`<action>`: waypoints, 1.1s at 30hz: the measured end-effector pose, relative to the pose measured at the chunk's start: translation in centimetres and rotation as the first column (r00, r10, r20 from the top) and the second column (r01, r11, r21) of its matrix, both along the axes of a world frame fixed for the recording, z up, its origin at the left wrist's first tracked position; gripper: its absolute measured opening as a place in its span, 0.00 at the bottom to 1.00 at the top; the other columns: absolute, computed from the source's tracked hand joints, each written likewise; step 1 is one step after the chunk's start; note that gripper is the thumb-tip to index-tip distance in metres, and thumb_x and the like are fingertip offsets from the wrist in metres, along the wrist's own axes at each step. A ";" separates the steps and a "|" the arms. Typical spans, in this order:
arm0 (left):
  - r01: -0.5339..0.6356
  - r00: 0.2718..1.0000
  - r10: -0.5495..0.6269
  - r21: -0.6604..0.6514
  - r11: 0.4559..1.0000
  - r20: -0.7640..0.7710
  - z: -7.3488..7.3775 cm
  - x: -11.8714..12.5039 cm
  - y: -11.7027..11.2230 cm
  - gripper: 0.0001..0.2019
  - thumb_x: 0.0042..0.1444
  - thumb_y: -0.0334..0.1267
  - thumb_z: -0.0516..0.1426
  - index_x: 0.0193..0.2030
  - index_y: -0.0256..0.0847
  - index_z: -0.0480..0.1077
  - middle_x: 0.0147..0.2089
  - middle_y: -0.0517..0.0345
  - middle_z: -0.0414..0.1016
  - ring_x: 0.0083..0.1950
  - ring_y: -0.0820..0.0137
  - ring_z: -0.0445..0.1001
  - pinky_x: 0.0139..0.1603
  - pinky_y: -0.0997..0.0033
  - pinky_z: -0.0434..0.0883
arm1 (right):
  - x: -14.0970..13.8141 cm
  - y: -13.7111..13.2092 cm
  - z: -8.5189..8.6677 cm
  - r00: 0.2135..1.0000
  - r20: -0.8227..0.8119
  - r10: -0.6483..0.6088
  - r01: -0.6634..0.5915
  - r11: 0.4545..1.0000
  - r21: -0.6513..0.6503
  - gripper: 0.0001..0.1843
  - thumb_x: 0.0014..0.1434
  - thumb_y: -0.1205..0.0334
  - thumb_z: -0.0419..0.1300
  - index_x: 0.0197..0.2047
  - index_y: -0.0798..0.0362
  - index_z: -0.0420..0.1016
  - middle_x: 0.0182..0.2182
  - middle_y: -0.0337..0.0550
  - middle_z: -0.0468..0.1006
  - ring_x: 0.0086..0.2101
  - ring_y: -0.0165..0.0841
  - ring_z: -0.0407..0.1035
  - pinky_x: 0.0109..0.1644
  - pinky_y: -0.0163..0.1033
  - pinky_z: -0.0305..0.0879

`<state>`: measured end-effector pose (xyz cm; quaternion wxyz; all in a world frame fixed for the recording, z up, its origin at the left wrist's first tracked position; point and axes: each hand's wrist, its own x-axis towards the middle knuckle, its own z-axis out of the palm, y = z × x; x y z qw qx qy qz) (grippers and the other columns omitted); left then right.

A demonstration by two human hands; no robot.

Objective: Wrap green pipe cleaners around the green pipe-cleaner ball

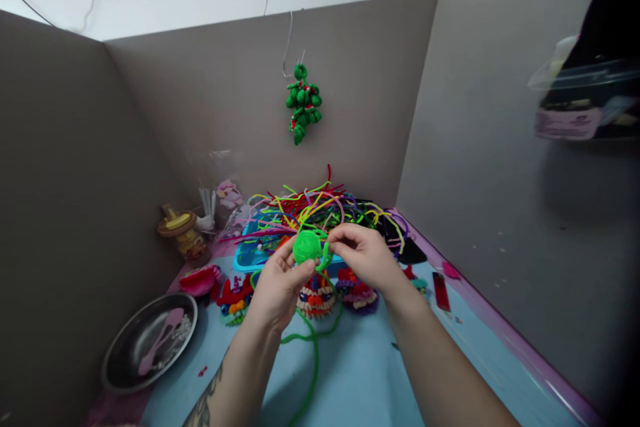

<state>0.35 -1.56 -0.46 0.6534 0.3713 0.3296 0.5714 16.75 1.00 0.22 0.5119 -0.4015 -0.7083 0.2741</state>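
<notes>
My left hand is closed around a bright green fuzzy ball, which looks wound from a chenille stem. Beside it, the thumb and forefinger of my right hand pinch a green chenille strand that loops off the ball's right side. A long green strand trails below my hands over the blue table cover. Behind and under my hands sit several colourful fuzzy figures, among them a beige, blue and orange one, a purple and red one and a red-topped one.
A blue tray heaped with chenille stems stands at the back. At left are a metal bowl with a pink spoon and a yellow cup. A green hanging ornament is on the grey partition.
</notes>
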 end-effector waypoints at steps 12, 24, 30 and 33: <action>-0.009 0.999 0.009 0.011 1.000 0.054 -0.2 -0.4 0.3 0.31 0.37 0.26 0.69 0.52 0.38 0.71 0.48 0.50 0.78 0.43 0.68 0.77 0.45 0.73 0.71 | -0.5 -0.1 0.0 0.981 0.190 -0.045 0.039 0.999 0.034 0.09 0.55 0.66 0.57 0.25 0.51 0.75 0.56 0.48 0.65 0.58 0.43 0.56 0.61 0.55 0.50; 0.065 0.996 -0.063 -0.023 0.998 0.063 -0.2 -0.8 0.5 0.36 0.38 0.27 0.68 0.58 0.41 0.66 0.48 0.50 0.78 0.47 0.64 0.77 0.46 0.71 0.71 | -0.7 -0.6 -0.3 0.950 0.225 0.215 -0.205 0.976 -0.070 0.22 0.43 0.62 0.69 0.43 0.49 0.71 0.61 0.50 0.58 0.63 0.45 0.47 0.63 0.53 0.49; 0.070 0.990 -0.068 -0.017 0.997 0.123 -0.1 -0.8 0.6 0.34 0.38 0.24 0.67 0.56 0.40 0.68 0.44 0.53 0.79 0.42 0.69 0.78 0.42 0.77 0.71 | -1.9 -0.6 -0.2 0.972 0.204 0.116 -0.113 0.993 -0.029 0.09 0.50 0.68 0.61 0.37 0.51 0.70 0.58 0.51 0.61 0.60 0.42 0.54 0.61 0.51 0.53; 0.069 0.985 -0.064 -0.027 0.997 0.161 0.0 -0.8 0.5 0.31 0.39 0.22 0.66 0.53 0.40 0.70 0.42 0.55 0.79 0.38 0.74 0.77 0.39 0.80 0.71 | -1.9 -0.6 -0.1 0.976 0.183 0.120 -0.116 0.993 -0.034 0.05 0.52 0.68 0.59 0.35 0.51 0.69 0.57 0.50 0.62 0.59 0.42 0.56 0.61 0.50 0.53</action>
